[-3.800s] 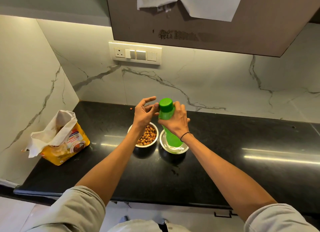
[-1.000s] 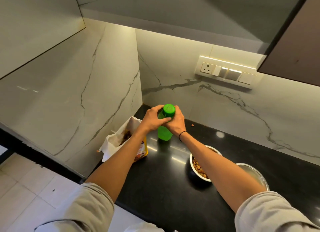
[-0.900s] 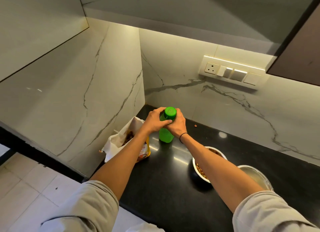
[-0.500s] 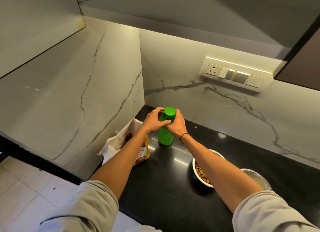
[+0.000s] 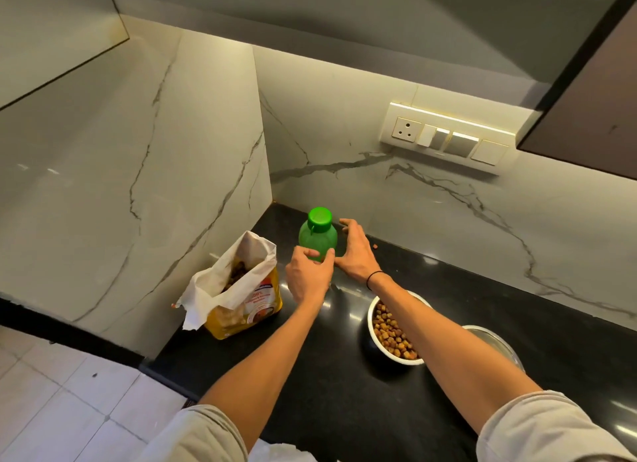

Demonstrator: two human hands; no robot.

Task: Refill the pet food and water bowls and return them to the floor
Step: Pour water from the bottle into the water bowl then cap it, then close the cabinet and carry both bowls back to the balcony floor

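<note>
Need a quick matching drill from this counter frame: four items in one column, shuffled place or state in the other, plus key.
Items
1. green bottle
2. food bag
3. kibble bowl
4. second steel bowl

Descriptions
A. partly hidden behind the right forearm
B. capped and upright, between both hands
C. top open, nearest the side wall
D. filled with brown pellets

Pairs: 1-B, 2-C, 3-D, 4-A
</note>
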